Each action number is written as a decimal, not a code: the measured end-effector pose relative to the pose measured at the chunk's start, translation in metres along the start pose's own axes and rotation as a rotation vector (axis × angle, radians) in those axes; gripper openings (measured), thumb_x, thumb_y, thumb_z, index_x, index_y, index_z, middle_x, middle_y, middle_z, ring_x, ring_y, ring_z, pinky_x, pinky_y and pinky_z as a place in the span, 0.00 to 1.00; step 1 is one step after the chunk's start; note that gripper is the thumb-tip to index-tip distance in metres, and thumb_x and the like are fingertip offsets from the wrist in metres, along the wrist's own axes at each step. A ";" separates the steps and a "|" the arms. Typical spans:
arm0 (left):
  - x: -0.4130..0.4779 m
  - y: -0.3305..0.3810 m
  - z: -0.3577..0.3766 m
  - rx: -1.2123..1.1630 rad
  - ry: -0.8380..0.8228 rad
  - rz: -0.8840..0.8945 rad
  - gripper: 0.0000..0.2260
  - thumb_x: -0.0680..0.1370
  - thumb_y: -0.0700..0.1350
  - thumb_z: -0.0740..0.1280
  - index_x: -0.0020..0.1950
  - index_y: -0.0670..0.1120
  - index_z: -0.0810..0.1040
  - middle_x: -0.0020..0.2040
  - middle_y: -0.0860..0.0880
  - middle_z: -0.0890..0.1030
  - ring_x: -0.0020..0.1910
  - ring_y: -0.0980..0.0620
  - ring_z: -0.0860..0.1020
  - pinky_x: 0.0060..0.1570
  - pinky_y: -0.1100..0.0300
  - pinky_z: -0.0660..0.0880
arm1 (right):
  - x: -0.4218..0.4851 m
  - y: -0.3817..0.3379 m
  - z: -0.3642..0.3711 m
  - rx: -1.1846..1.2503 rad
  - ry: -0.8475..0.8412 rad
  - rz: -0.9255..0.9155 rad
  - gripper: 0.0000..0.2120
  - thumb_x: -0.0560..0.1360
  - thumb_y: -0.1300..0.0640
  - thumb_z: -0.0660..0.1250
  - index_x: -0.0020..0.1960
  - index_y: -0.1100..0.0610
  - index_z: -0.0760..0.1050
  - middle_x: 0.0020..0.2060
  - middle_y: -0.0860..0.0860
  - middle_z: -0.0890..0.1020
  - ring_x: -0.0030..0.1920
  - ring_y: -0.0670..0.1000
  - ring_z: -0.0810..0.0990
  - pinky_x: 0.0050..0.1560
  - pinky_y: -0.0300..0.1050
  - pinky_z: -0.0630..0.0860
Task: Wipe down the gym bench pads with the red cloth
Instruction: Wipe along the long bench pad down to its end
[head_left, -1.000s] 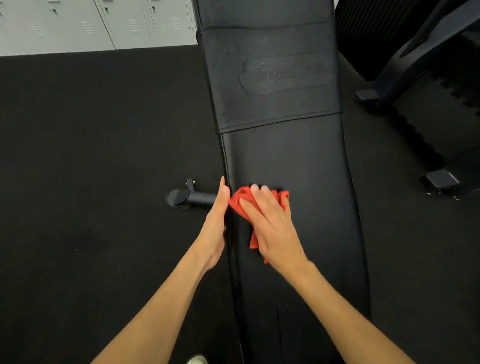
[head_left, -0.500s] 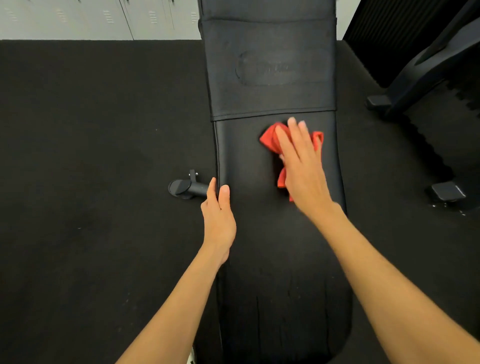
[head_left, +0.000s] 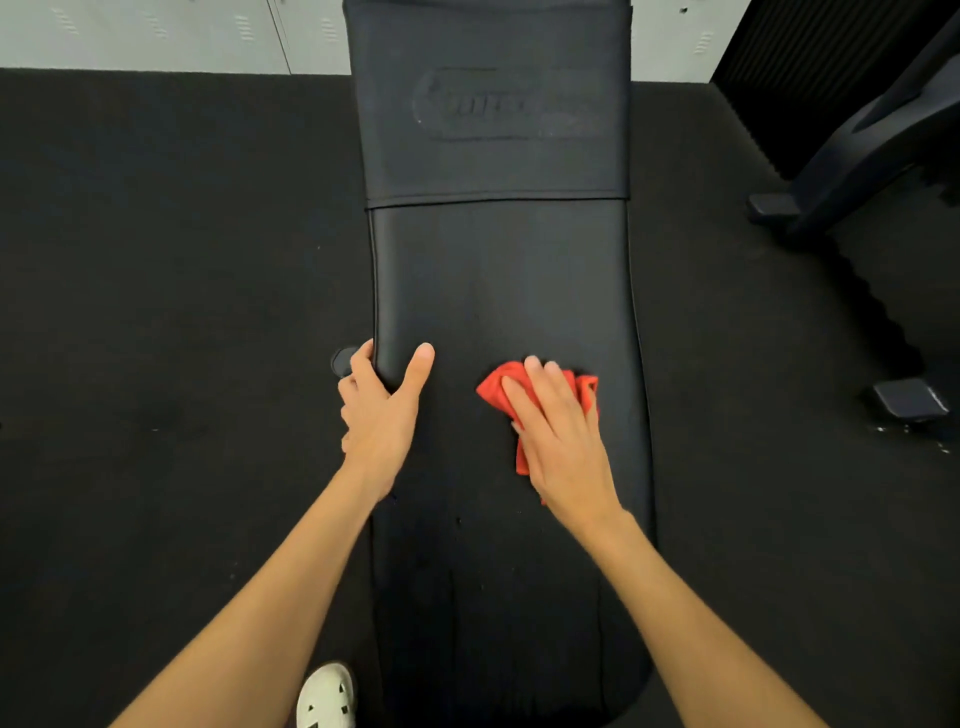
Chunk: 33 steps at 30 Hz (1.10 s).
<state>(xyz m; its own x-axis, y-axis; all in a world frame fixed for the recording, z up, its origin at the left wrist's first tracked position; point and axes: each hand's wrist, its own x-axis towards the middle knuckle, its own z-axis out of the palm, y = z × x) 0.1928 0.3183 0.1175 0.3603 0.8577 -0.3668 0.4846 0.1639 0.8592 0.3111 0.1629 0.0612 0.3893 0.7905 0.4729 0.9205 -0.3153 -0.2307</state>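
Cloth (head_left: 535, 387) on bench pad (head_left: 498, 291) (right side), under right hand (head_left: 563, 441).

Left hand (head_left: 382, 410) around bench pad (head_left: 498, 291) edge; right hand (head_left: 563, 441) flat, fingers (head_left: 537, 376) straight.

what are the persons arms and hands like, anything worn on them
Both arms are bare as far as the picture shows: no sleeve on the left arm or the right arm. The left hand and the right hand wear no gloves, and no watch, band or ring shows on them.
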 end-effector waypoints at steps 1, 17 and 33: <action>0.001 -0.002 0.001 -0.010 -0.003 0.011 0.35 0.76 0.69 0.64 0.78 0.58 0.56 0.73 0.50 0.63 0.70 0.45 0.67 0.71 0.41 0.65 | -0.014 0.003 0.002 0.002 -0.016 -0.008 0.21 0.81 0.59 0.58 0.73 0.54 0.63 0.74 0.56 0.64 0.75 0.56 0.59 0.72 0.61 0.55; 0.008 -0.009 0.000 -0.122 -0.023 0.081 0.36 0.75 0.66 0.68 0.78 0.55 0.57 0.67 0.53 0.66 0.64 0.50 0.72 0.63 0.51 0.73 | 0.097 0.067 -0.047 0.244 0.158 0.297 0.21 0.83 0.58 0.54 0.76 0.57 0.60 0.76 0.54 0.59 0.77 0.54 0.55 0.76 0.50 0.53; 0.009 -0.011 0.001 -0.145 -0.031 0.076 0.37 0.75 0.65 0.68 0.78 0.55 0.57 0.68 0.49 0.67 0.65 0.46 0.73 0.66 0.44 0.74 | -0.024 0.041 -0.038 0.334 0.141 0.671 0.22 0.82 0.63 0.55 0.76 0.59 0.60 0.75 0.55 0.61 0.75 0.58 0.59 0.71 0.63 0.61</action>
<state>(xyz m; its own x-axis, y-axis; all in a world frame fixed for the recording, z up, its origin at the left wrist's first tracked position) 0.1912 0.3242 0.1042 0.4175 0.8551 -0.3075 0.3358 0.1692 0.9266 0.3410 0.1110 0.0721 0.8831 0.4033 0.2396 0.4347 -0.5112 -0.7414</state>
